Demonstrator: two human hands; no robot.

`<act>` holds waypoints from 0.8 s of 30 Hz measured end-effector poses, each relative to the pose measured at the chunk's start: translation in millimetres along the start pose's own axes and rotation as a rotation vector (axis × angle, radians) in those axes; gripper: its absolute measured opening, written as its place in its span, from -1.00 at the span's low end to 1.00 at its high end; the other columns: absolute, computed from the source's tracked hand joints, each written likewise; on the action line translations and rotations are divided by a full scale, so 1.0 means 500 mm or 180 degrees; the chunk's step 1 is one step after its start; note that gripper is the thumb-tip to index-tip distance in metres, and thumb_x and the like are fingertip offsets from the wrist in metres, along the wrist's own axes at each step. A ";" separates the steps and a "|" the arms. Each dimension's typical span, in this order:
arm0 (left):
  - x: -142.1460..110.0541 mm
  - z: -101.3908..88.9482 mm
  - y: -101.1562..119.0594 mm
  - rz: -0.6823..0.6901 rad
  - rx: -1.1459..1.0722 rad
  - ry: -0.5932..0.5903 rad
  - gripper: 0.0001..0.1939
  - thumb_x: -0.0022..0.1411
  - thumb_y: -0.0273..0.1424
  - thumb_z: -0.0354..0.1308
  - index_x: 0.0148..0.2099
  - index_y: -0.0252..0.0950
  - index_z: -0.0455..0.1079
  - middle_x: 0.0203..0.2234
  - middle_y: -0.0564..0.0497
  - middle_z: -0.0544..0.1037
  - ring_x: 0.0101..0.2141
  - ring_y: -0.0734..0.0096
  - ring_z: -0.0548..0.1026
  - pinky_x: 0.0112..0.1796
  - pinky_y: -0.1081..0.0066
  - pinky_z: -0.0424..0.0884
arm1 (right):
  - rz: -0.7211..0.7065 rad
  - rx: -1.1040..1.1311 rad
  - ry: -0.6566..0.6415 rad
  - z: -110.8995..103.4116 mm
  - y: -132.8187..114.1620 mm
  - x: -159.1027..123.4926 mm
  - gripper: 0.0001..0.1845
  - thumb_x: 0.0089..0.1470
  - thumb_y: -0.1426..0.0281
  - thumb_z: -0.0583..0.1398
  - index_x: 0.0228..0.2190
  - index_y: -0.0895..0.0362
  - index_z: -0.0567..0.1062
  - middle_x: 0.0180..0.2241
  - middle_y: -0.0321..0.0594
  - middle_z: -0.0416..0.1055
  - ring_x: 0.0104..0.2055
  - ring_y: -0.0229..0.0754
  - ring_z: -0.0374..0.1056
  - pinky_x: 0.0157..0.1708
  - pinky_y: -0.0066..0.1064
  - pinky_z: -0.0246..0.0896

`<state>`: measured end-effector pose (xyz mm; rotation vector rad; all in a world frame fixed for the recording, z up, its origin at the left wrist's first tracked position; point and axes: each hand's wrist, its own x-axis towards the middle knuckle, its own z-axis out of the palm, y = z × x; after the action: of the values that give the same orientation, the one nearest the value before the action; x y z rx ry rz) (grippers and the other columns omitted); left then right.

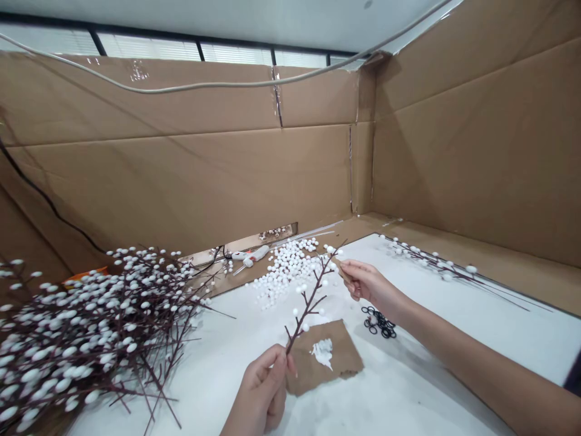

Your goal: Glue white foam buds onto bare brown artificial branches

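- Cardboard wall (181,175) round the back and right side, cosy setup lol. What's on the white tabletop (399,387)?

- Biggest thing is a messy heap of branches (91,327) on the left, loaded with white balls. Those look done to me, though it's too tangled to check each one. Then some long stems (436,263) lying off to the right, balls on those too.

- And the one being worked on?

- That twig (309,304) is held up in the middle. Left hand (267,381) has the bottom end pinched between thumb and fingers. Right hand (367,281) is up near the tip, fingers closed on something tiny, I'll get to that. Nearby: a cardboard square (342,354), a glue gun (256,254) at the back, a little pile of black rings (384,327), and a white smear (322,351) on the square, probably glue. The tiny thing is a tan scrap (344,274); can't tell if it's touching the twig.

- So how far along?

- Early-ish, I'd guess. A few balls seem to be on, most stubs look bare, and loads of loose white balls (293,260) are left behind it.
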<state>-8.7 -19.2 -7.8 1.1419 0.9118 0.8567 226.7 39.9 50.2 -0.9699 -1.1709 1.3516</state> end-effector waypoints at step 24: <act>-0.011 0.009 0.016 -0.0077 0.0094 -0.0020 -0.49 -0.11 0.13 0.07 -0.50 -0.27 0.23 -0.93 0.31 -0.02 -0.83 0.70 -0.20 -0.74 0.55 -0.31 | -0.0190 -0.0159 -0.0076 0.003 0.006 -0.003 -0.57 -0.19 0.04 0.24 -0.53 0.10 0.24 -0.70 -0.46 0.10 -0.68 -0.39 -0.01 -0.66 -0.51 -0.06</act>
<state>-7.3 -24.4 1.4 1.1562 0.9342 0.8219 225.0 38.3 47.3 -0.9493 -1.2474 1.2952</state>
